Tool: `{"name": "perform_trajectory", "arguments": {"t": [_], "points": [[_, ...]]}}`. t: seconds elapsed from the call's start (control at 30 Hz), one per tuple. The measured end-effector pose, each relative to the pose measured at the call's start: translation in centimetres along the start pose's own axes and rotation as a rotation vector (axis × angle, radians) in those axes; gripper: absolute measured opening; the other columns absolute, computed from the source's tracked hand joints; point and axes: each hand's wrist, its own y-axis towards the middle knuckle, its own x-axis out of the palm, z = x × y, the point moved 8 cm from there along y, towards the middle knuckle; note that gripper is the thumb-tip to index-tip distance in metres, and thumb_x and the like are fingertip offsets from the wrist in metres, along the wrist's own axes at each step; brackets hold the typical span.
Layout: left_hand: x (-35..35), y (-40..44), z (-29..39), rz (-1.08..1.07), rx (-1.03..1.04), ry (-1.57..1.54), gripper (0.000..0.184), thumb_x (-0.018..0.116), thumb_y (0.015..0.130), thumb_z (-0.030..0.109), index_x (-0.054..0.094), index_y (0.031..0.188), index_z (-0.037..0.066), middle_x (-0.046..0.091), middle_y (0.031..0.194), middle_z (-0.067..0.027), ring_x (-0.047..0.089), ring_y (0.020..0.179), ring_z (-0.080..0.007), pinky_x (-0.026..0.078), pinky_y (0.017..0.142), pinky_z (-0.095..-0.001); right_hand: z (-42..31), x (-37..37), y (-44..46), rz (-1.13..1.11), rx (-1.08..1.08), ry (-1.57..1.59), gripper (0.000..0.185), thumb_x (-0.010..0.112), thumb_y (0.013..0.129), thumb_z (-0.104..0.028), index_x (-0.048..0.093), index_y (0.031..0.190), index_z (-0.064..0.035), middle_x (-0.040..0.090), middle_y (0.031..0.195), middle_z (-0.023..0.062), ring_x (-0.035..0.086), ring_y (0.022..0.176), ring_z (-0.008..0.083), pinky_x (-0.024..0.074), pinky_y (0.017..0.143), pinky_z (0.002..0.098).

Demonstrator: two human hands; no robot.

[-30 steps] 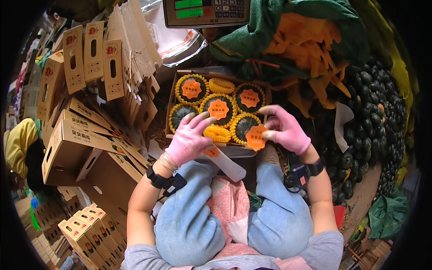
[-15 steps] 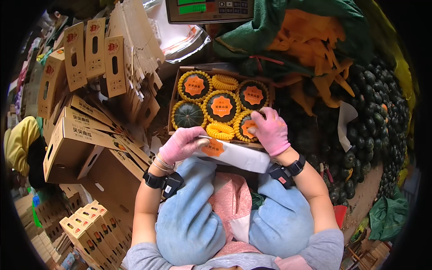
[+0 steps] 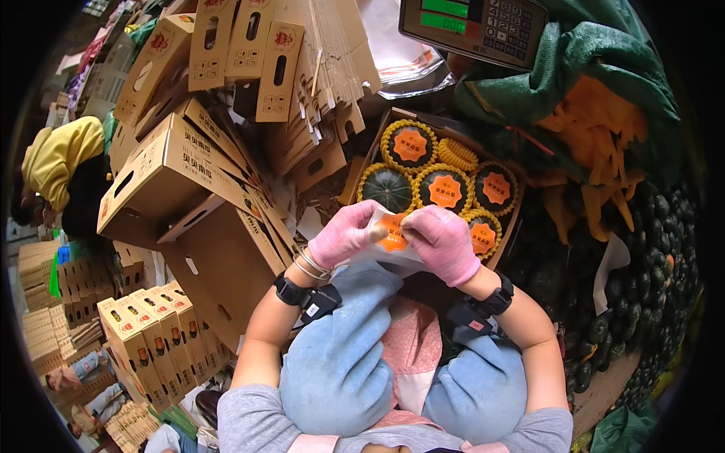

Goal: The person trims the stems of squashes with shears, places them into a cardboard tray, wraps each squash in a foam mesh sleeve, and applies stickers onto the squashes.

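My left hand [image 3: 345, 235], in a pink glove, grips the white sticker sheet [image 3: 404, 263] over my lap. An orange scalloped sticker [image 3: 393, 232] shows on the sheet between my hands. The fingers of my right hand [image 3: 443, 243], also gloved in pink, pinch that sticker's edge. Just beyond lies an open carton [image 3: 511, 235] of dark green pumpkins in yellow foam nets. Orange stickers are on several of them; one pumpkin [image 3: 387, 189] at the carton's left has none. My hands hide part of the carton's near side.
Flattened cartons [image 3: 332, 75] and an open box [image 3: 151, 170] are at left, with packed boxes [image 3: 151, 340] below. A scale [image 3: 476, 26] stands at the top. Loose pumpkins [image 3: 649, 249] fill the right. A person in yellow [image 3: 64, 155] is at far left.
The view has shifted, so the scene sits further right. My right hand has left the lower-right pumpkin, which now bears a sticker, and has come to the sheet beside my left hand.
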Motion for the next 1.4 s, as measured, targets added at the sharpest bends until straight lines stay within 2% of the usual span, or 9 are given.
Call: {"name": "perform_trajectory", "arguments": {"t": [0.1, 0.33, 0.47, 0.6, 0.73, 0.87, 0.97, 1.13, 1.4], "points": [[1.0, -1.6, 1.2, -0.077, -0.077, -0.176, 0.050, 0.075, 0.077, 0.006, 0.049, 0.120, 0.003, 0.058, 0.107, -0.0009, 0.057, 0.098, -0.0091, 0.046, 0.089, -0.0253, -0.3, 0.0, 0.6, 0.130, 0.013, 0.087, 0.019, 0.065, 0.073, -0.001, 0.063, 0.092, -0.0062, 0.064, 0.081, 0.0108, 0.063, 0.072, 0.0268, 0.0514, 0.064, 0.0336], [-1.7, -2.8, 0.6, 0.072, -0.044, -0.135, 0.043, 0.071, 0.078, 0.005, 0.052, 0.116, 0.000, 0.059, 0.104, -0.0009, 0.056, 0.096, -0.0096, 0.048, 0.086, -0.0272, -5.1, 1.2, 2.2, 0.075, -0.490, -0.128, 0.019, 0.063, 0.072, -0.001, 0.063, 0.090, -0.0075, 0.061, 0.078, 0.0044, 0.061, 0.077, 0.0244, 0.0500, 0.069, 0.0348], [-5.9, -4.7, 2.1, 0.248, -0.093, 0.764, 0.040, 0.066, 0.074, 0.004, 0.052, 0.112, 0.004, 0.063, 0.100, -0.0136, 0.065, 0.085, -0.0258, 0.052, 0.078, -0.0328, 2.0, 0.2, 3.1, 0.349, 0.422, 0.883, 0.023, 0.061, 0.075, 0.011, 0.053, 0.090, -0.0053, 0.059, 0.085, 0.0039, 0.059, 0.081, 0.0132, 0.0494, 0.078, 0.0264], [-10.7, -6.2, 3.1, 0.732, -0.446, 1.553, 0.023, 0.058, 0.080, 0.006, 0.051, 0.102, 0.010, 0.061, 0.090, -0.0131, 0.065, 0.083, -0.0324, 0.054, 0.066, -0.0412, 8.6, 3.4, 4.1, 0.134, 0.576, 0.620, 0.029, 0.066, 0.074, 0.008, 0.048, 0.093, -0.0043, 0.058, 0.087, 0.0047, 0.059, 0.083, 0.0130, 0.0496, 0.078, 0.0262], [-9.6, -4.6, -0.1, 0.406, -0.669, 1.625, 0.034, 0.051, 0.085, 0.013, 0.051, 0.120, 0.016, 0.059, 0.103, -0.0107, 0.056, 0.106, -0.0299, 0.043, 0.091, -0.0547, 9.9, 5.2, 3.8, 0.055, 0.637, 0.478, 0.031, 0.070, 0.071, 0.005, 0.049, 0.091, -0.0043, 0.059, 0.084, 0.0049, 0.059, 0.080, 0.0141, 0.0497, 0.077, 0.0273], [-6.8, -5.3, 2.3, 0.736, -0.259, 2.047, 0.047, 0.052, 0.081, 0.013, 0.049, 0.128, 0.013, 0.045, 0.135, -0.0177, 0.036, 0.131, -0.0323, 0.026, 0.105, -0.0560, 9.0, 5.1, 4.3, 0.022, 0.601, 0.287, 0.028, 0.073, 0.070, -0.001, 0.050, 0.086, -0.0040, 0.058, 0.081, 0.0048, 0.057, 0.076, 0.0128, 0.0490, 0.073, 0.0267], [-4.7, -5.5, 5.6, 0.715, -0.104, 1.885, 0.044, 0.061, 0.075, 0.013, 0.055, 0.118, 0.009, 0.038, 0.141, -0.0185, 0.035, 0.132, -0.0338, 0.026, 0.107, -0.0512, 7.3, 5.0, 5.2, -0.055, 0.435, -0.036, 0.029, 0.076, 0.067, -0.007, 0.054, 0.085, -0.0039, 0.057, 0.079, 0.0084, 0.057, 0.070, 0.0172, 0.0480, 0.066, 0.0286], [-4.7, -5.2, 7.6, 0.689, -0.026, 1.558, 0.058, 0.077, 0.065, 0.019, 0.055, 0.117, 0.008, 0.043, 0.135, -0.0176, 0.039, 0.128, -0.0350, 0.031, 0.106, -0.0462, 1.6, 5.6, 3.9, -0.094, -0.434, -0.822, 0.031, 0.073, 0.064, -0.027, 0.066, 0.094, -0.0201, 0.051, 0.122, 0.0064, 0.044, 0.116, 0.0267, 0.0383, 0.091, 0.0440], [-13.8, -2.4, 18.5, 1.208, 0.289, 1.090, 0.101, 0.078, 0.070, 0.031, 0.013, 0.147, 0.019, 0.015, 0.145, -0.0335, 0.019, 0.134, -0.0499, 0.029, 0.108, -0.0500, -1.4, 1.3, 1.6, -0.034, -0.363, -0.642, 0.023, 0.071, 0.069, -0.032, 0.063, 0.082, -0.0151, 0.054, 0.113, 0.0055, 0.044, 0.115, 0.0284, 0.0262, 0.103, 0.0508]]}}
